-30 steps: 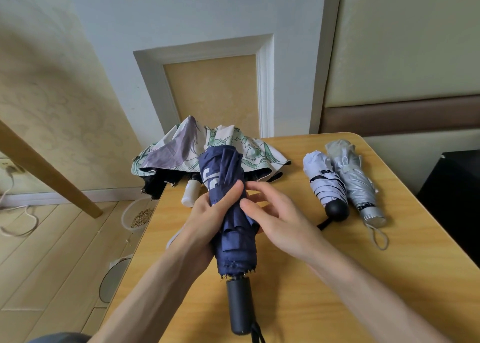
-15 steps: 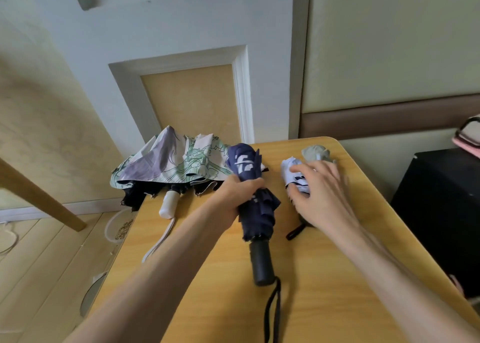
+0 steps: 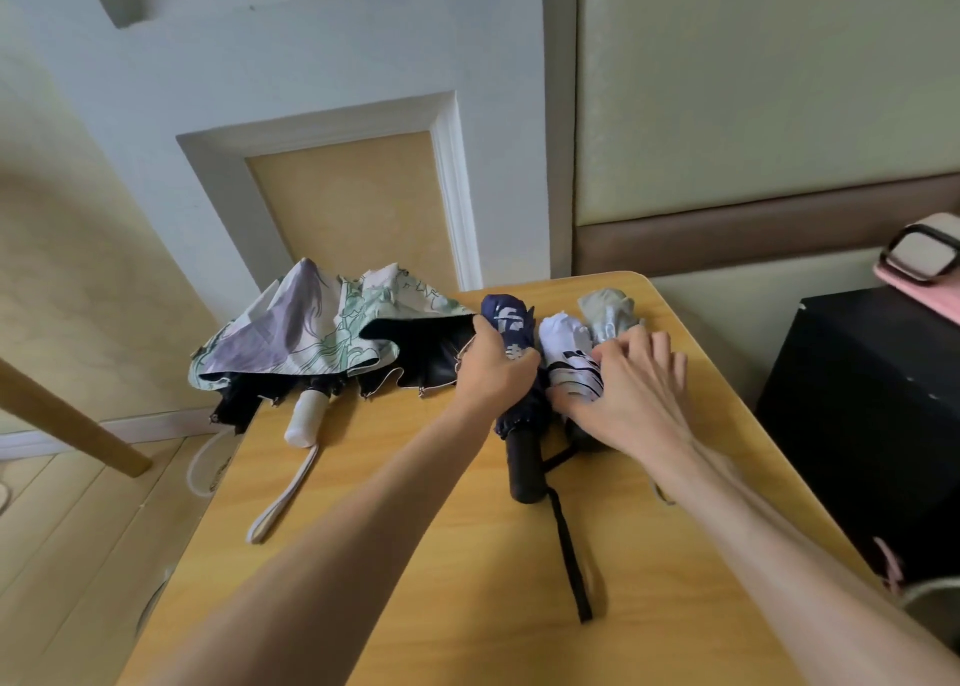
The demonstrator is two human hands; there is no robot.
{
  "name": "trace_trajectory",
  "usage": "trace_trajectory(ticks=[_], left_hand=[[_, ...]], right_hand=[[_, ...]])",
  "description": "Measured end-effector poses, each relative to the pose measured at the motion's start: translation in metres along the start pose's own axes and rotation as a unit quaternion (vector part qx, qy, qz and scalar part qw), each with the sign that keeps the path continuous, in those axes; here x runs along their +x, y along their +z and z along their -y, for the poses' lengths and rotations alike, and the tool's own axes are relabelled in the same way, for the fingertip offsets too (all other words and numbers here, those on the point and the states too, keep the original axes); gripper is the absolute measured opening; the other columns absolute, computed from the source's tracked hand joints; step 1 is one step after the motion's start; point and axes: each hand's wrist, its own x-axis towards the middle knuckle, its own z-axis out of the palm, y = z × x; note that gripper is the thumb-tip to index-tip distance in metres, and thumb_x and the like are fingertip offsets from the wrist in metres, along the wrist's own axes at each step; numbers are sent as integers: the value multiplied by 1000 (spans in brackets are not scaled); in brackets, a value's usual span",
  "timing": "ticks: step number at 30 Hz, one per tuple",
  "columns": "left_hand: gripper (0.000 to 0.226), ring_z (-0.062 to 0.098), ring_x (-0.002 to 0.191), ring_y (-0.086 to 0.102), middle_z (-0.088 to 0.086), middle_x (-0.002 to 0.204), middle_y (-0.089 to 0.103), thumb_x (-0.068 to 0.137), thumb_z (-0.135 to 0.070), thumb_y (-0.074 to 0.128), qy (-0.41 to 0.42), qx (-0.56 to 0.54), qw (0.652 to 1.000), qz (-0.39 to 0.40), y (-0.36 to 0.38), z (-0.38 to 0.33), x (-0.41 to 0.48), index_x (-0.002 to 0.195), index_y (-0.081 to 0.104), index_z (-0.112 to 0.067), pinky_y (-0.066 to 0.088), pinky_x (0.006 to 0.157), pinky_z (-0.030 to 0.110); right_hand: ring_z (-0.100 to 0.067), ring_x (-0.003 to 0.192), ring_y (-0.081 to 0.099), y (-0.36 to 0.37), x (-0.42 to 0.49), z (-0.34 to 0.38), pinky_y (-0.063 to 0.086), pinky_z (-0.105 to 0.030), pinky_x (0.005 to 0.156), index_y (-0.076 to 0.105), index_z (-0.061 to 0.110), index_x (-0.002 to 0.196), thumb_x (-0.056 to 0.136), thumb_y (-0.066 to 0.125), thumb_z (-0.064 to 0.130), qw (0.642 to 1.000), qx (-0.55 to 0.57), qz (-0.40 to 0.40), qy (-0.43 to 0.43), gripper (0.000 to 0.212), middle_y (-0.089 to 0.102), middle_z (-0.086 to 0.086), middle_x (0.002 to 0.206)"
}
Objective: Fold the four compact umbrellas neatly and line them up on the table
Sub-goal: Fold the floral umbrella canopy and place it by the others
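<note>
Far on the table [image 3: 415, 555], the left hand [image 3: 493, 371] clamps the navy umbrella [image 3: 511, 321] mid-canopy; its fabric looks soft and slippery. The right hand [image 3: 636, 397] lies spread over the white umbrella [image 3: 563, 342].

- Left hand [image 3: 493, 368], forearm stretched forward, grips the navy umbrella [image 3: 511, 321], fingers curled over it.
- Right hand [image 3: 636, 399] lies palm-down just beside the left, fingers spread, forearm extended.
</note>
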Motion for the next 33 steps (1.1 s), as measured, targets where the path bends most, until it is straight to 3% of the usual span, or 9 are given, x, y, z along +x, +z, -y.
trace_trajectory(ticks=[2,6,9,12,16,20,25,29,33], left_hand=[[36,22,100,62,2,109,63,98,-17,61,33,10,999,9,-9,3,-18,129,44,-13,51,73,32],[45,9,98,65,-16,112,63,100,-16,63,82,0,997,8,-33,19,-53,141,51,-30,59,82,30],[25,9,89,71,-11,105,75,100,-22,62,98,74,981,-153,-76,42,-60,124,68,-29,61,74,37],[22,29,95,69,4,110,73,101,-35,57,28,223,937,-265,-135,83,-52,113,61,-18,53,77,42],[72,45,126,56,23,136,55,102,-69,40,-132,361,912,-145,-165,129,-38,131,47,-3,47,96,50],[34,44,117,60,23,125,60,111,-32,38,-45,411,908,-66,-158,133,-20,122,58,-7,47,88,45],[22,46,94,59,11,85,45,110,-21,38,-17,275,957,-90,-180,145,-29,93,41,-7,36,73,40],[35,42,89,67,19,97,68,108,-39,50,-37,110,978,-171,-188,151,-58,101,42,-6,53,75,48],[36,38,80,70,16,90,70,107,-43,53,-3,4,979,-205,-185,137,-78,104,42,-8,58,73,53]], right_hand=[[-28,121,41,1,0,2,33,-41,95,64,18,128,78,66,78,1000,11,-1,-3,78,50,-2,124],[-30,124,43,-2,-2,2,32,-42,98,66,22,128,83,71,66,995,87,-44,-14,63,53,-3,126],[-31,122,45,-3,-5,9,34,-44,98,68,20,125,86,75,55,989,120,-71,-43,52,54,-3,125],[-32,115,50,3,-14,23,39,-46,93,71,19,118,86,78,46,982,133,-105,-83,43,57,-4,120],[-28,110,53,10,-37,73,39,-40,93,74,21,114,88,79,35,968,207,-85,-113,30,58,1,111],[-26,113,53,29,-58,132,42,-45,94,73,22,113,89,77,35,953,242,-54,-177,28,58,2,112],[-24,125,48,24,-41,160,35,-38,101,64,22,131,94,73,39,951,259,-41,-167,42,57,1,126],[-13,133,41,0,-22,197,35,-35,106,44,28,148,97,68,47,904,415,36,-93,59,46,6,138],[-17,141,39,-18,-1,235,37,-37,109,33,32,156,92,65,67,886,460,65,-20,80,40,3,154]])
